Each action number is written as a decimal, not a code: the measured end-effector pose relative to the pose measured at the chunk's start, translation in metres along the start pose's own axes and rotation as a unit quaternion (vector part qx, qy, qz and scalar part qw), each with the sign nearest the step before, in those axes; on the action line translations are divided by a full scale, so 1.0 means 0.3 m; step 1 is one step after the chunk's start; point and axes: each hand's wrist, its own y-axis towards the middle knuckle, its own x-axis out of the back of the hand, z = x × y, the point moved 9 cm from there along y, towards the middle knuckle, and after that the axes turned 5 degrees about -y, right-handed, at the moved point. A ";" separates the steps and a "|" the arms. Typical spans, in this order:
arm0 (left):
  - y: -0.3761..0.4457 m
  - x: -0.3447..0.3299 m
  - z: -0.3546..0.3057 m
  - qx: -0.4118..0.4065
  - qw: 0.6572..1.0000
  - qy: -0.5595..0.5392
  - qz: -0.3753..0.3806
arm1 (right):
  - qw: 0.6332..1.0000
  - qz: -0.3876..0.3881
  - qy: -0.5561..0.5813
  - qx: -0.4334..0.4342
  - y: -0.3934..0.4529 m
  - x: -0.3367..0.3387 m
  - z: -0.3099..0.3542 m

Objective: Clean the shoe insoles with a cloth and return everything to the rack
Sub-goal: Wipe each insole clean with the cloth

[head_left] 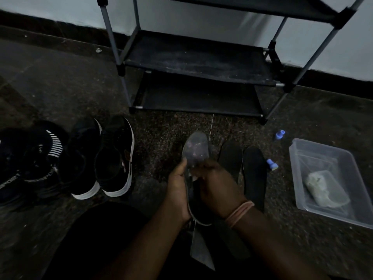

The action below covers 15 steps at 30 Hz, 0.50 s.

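Gripping grey insole (pixel 195 151) edgewise, left hand (pixel 177 190) curls round its left rim; long axis runs from lap toward rack (pixel 197 63). Right hand (pixel 218 188) nearer toe end, fingers bunched over what looks like cloth; dim, cannot tell. Two black insoles (pixel 242 168) just right.

Cloth (pixel 327 188), seemingly, in tub (pixel 302 190)
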 end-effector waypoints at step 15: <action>0.011 0.017 0.029 0.001 1.000 -0.007 -0.012 | 0.997 -0.031 0.045 -0.050 0.003 0.027 -0.052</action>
